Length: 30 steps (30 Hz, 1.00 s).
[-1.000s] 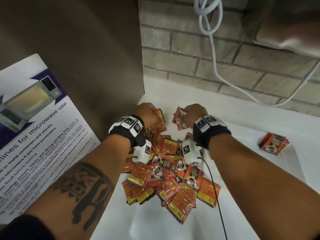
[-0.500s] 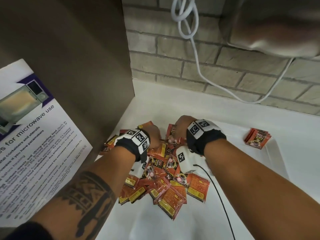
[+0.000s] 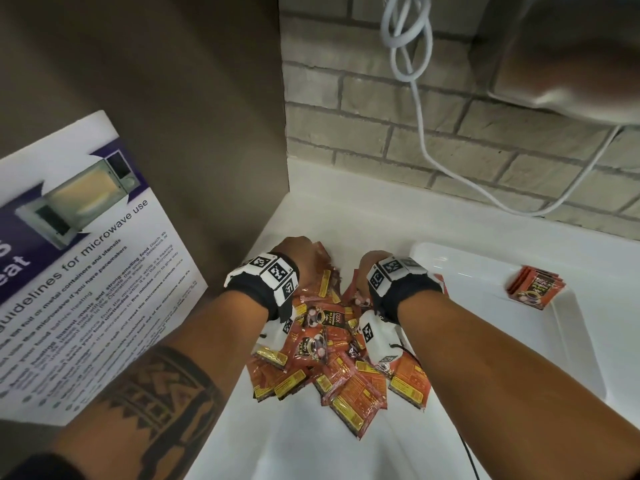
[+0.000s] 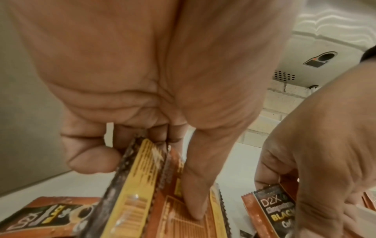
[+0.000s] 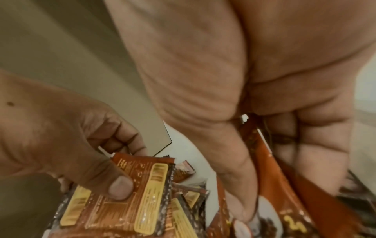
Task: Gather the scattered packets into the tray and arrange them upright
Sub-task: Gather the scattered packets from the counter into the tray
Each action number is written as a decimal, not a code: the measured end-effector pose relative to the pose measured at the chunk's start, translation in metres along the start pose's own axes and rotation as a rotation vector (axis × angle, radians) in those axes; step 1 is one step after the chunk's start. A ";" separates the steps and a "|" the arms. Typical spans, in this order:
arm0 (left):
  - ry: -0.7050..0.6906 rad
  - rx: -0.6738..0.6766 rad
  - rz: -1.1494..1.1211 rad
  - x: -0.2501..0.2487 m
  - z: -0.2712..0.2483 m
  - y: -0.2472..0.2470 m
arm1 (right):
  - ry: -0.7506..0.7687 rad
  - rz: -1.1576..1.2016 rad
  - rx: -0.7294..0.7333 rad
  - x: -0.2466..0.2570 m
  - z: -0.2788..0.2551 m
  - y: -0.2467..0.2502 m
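A: What has the left hand (image 3: 300, 252) got?

B: A few flat orange-red foil coffee packets with yellow label panels (image 4: 142, 185). The fingers are curled round them from behind and the thumb (image 4: 195, 185) presses flat on the front one, so they are clamped edge-up.

A: And the right hand (image 3: 373, 268)?

B: Just beside the left, apart from it. It pinches packets too: the thumb lies along the printed face of an orange-red packet with a coffee-cup picture (image 5: 270, 209), and the curled fingers close behind it.

A: Where are the rest?

B: Below both wrists, nearer the person, a loose heap of the same orange-red packets (image 3: 341, 362) lies flat and overlapping on the white tabletop (image 3: 311, 445). Out past the right hand sits the white rectangular plastic tray (image 3: 575, 341), and in it a small stack of packets (image 3: 535, 289) rests near the far rim, well apart from both hands. I cannot tell whether that stack stands upright or leans.

A: Anything else around?

B: On the left hand's side, a white and purple printed sheet about microwave use (image 3: 79, 258) on a brown panel. Beyond both hands, a pale brick wall (image 3: 363, 133) with a white cable (image 3: 420, 109) hanging across it.
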<state>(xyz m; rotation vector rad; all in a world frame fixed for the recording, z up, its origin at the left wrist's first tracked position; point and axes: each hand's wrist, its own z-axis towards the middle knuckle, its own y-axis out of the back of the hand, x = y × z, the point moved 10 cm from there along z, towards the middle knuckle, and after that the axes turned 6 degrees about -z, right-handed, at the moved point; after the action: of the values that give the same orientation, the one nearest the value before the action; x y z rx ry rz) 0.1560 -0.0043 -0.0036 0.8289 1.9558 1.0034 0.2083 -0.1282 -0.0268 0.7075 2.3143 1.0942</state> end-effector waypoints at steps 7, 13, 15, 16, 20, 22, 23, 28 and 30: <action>-0.032 -0.025 -0.033 0.001 -0.002 0.001 | -0.117 0.136 0.008 -0.009 0.006 -0.003; -0.078 -0.022 0.029 -0.008 -0.005 0.015 | -0.119 0.266 0.024 -0.015 0.004 -0.003; -0.098 -0.033 0.052 -0.015 -0.007 0.023 | -0.113 0.412 -0.057 -0.028 -0.010 0.018; -0.106 -0.042 0.050 -0.018 -0.008 0.028 | -0.113 0.518 -0.122 -0.040 -0.017 0.030; -0.155 -0.103 0.010 -0.037 -0.014 0.052 | -0.205 0.913 -0.298 -0.112 -0.057 0.041; -0.191 -0.138 -0.023 -0.054 -0.017 0.060 | -0.301 0.970 -0.334 -0.150 -0.074 0.025; -0.209 -0.147 -0.050 -0.065 -0.018 0.061 | -0.342 0.959 -0.334 -0.164 -0.082 0.015; -0.294 -0.076 -0.229 -0.125 -0.014 0.025 | -0.438 0.845 -0.216 -0.191 -0.109 -0.040; -0.318 -0.030 -0.263 -0.146 -0.015 0.003 | -0.450 0.800 -0.180 -0.194 -0.110 -0.057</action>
<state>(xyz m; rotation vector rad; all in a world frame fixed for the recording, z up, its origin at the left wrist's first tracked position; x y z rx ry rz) 0.2154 -0.1257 0.0540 0.6491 1.7177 0.6981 0.2724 -0.3425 0.0286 1.6819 1.5343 1.2606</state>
